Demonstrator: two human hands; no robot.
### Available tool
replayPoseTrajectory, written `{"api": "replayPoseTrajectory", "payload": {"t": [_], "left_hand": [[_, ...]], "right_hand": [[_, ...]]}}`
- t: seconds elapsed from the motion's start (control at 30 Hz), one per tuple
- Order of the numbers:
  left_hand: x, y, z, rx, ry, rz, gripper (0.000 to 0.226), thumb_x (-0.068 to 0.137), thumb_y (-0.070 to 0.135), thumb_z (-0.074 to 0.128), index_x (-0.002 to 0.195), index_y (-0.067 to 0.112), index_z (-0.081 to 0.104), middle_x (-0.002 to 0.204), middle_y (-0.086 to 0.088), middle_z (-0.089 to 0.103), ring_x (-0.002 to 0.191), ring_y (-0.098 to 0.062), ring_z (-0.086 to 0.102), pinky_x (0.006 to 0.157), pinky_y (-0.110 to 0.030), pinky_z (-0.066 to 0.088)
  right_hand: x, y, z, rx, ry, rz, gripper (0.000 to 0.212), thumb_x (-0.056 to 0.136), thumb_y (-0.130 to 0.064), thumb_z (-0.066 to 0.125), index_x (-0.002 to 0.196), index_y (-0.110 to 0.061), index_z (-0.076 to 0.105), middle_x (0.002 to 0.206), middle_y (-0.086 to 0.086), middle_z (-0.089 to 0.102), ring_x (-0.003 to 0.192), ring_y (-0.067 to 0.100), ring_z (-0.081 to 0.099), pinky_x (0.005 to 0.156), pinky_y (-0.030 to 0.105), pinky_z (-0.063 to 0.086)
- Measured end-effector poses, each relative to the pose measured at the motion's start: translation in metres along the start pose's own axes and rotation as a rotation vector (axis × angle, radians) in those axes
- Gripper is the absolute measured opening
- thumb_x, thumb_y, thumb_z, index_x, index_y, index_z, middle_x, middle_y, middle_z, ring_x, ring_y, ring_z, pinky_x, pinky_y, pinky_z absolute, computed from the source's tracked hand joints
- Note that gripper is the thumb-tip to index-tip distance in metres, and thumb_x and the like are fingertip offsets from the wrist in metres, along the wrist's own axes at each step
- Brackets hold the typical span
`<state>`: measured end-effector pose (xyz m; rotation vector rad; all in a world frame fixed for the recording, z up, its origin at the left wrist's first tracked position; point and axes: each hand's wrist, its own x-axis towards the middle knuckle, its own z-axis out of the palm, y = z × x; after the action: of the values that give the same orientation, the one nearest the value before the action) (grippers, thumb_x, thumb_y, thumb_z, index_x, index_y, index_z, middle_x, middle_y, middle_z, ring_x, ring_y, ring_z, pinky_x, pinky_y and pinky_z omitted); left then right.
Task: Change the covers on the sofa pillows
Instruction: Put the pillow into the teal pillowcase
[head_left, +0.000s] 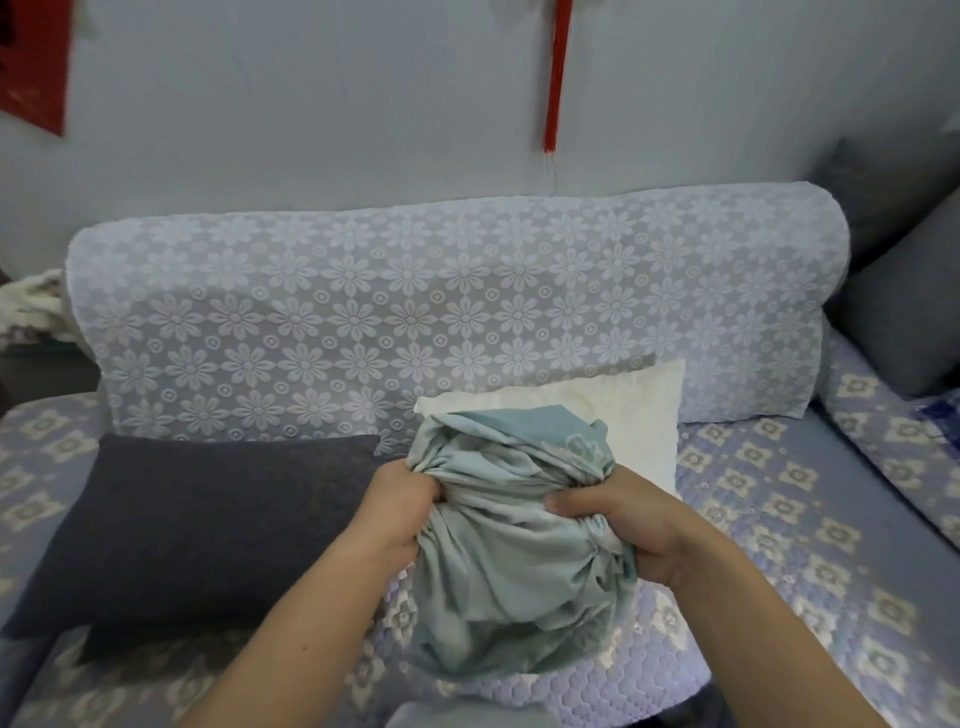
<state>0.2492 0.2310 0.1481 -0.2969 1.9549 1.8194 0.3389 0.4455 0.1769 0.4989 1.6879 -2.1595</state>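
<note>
A pale green pillow cover (509, 571) is bunched up over the near end of a bare white pillow (613, 410) that lies on the sofa seat. My left hand (400, 504) grips the gathered fabric on its left side. My right hand (623, 525) grips the bunched fabric on the right, thumb on top. The far part of the white pillow sticks out uncovered behind the cover. A dark grey covered pillow (208, 525) lies flat on the seat to the left, apart from both hands.
The sofa backrest (415, 312) wears a white floral lace cover; the seat (779, 519) has a blue quilted floral cover. Grey cushions (904, 312) stand at the right corner. A red tassel (556, 78) hangs on the wall.
</note>
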Motion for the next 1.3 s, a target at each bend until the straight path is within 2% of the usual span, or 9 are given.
{"api": "replayPoseTrajectory", "payload": {"t": [0.1,0.2,0.5,0.6,0.73,0.83,1.0,1.1,1.3], "left_hand": [[-0.013,0.012,0.006,-0.215,-0.092,-0.055,0.042,0.088,-0.019,0.038,0.104,0.000,0.072,0.100,-0.023,0.075,0.086,-0.035,0.075,0.069,-0.040,0.062],[-0.019,0.009,0.005,-0.044,-0.121,-0.035,0.036,0.088,-0.010,0.047,0.110,0.004,0.072,0.102,-0.019,0.076,0.089,-0.033,0.074,0.080,-0.042,0.061],[-0.028,-0.010,-0.021,-0.075,-0.797,-0.272,0.055,0.076,0.009,0.080,0.128,0.001,0.067,0.133,-0.024,0.063,0.122,-0.037,0.062,0.102,-0.042,0.052],[-0.019,-0.031,-0.018,0.208,-0.621,-0.188,0.037,0.080,0.016,0.078,0.117,0.014,0.075,0.120,-0.012,0.073,0.115,-0.029,0.068,0.104,-0.045,0.051],[0.003,-0.054,-0.018,0.840,0.009,0.217,0.017,0.084,0.040,0.054,0.089,0.032,0.068,0.089,0.008,0.073,0.084,-0.018,0.068,0.079,-0.041,0.059],[0.010,-0.054,-0.020,0.606,-0.006,0.184,0.010,0.091,0.028,0.062,0.091,0.028,0.072,0.087,0.000,0.075,0.084,-0.023,0.072,0.075,-0.035,0.058],[0.004,-0.026,-0.049,0.243,-0.591,-0.208,0.046,0.078,0.025,0.084,0.116,0.002,0.074,0.120,-0.022,0.071,0.114,-0.035,0.067,0.099,-0.041,0.052],[0.002,-0.013,-0.052,0.057,-0.566,-0.163,0.058,0.070,0.027,0.088,0.119,0.001,0.072,0.126,-0.024,0.067,0.115,-0.035,0.065,0.098,-0.040,0.053],[-0.014,-0.009,-0.036,-0.376,-0.583,-0.053,0.047,0.077,-0.005,0.058,0.123,-0.003,0.068,0.132,-0.030,0.061,0.117,-0.042,0.064,0.095,-0.046,0.057]], "right_hand": [[0.002,0.005,-0.001,0.015,0.089,-0.042,0.036,0.087,0.004,0.068,0.121,-0.005,0.069,0.116,0.018,0.072,0.107,0.037,0.070,0.101,0.055,0.051],[0.005,0.005,-0.007,0.060,0.220,-0.096,0.032,0.085,0.003,0.070,0.117,-0.003,0.070,0.111,0.019,0.074,0.103,0.036,0.071,0.100,0.055,0.052],[-0.002,0.015,-0.025,0.253,0.121,-0.055,0.038,0.085,0.001,0.065,0.123,0.003,0.066,0.121,0.027,0.067,0.110,0.043,0.067,0.094,0.054,0.055],[-0.004,0.010,-0.031,0.344,0.069,-0.058,0.035,0.082,-0.001,0.060,0.115,0.007,0.070,0.116,0.028,0.069,0.098,0.040,0.071,0.076,0.044,0.061],[-0.007,0.000,-0.025,0.205,0.030,-0.079,0.037,0.082,0.007,0.059,0.118,0.007,0.066,0.116,0.029,0.068,0.104,0.044,0.068,0.086,0.050,0.059],[-0.006,-0.003,-0.025,0.119,0.137,-0.092,0.032,0.088,0.008,0.054,0.116,0.005,0.067,0.111,0.028,0.070,0.102,0.044,0.068,0.091,0.055,0.055],[0.002,-0.004,-0.050,0.035,0.483,-0.185,0.022,0.087,0.007,0.061,0.106,0.002,0.071,0.098,0.023,0.075,0.091,0.041,0.072,0.091,0.059,0.055],[0.005,-0.002,-0.055,0.041,0.488,-0.194,0.024,0.088,0.007,0.061,0.109,0.000,0.071,0.101,0.022,0.075,0.094,0.041,0.072,0.092,0.060,0.055],[0.002,0.008,-0.053,-0.008,0.340,-0.157,0.032,0.089,0.009,0.058,0.117,-0.003,0.070,0.109,0.020,0.074,0.101,0.038,0.071,0.097,0.056,0.053]]}}
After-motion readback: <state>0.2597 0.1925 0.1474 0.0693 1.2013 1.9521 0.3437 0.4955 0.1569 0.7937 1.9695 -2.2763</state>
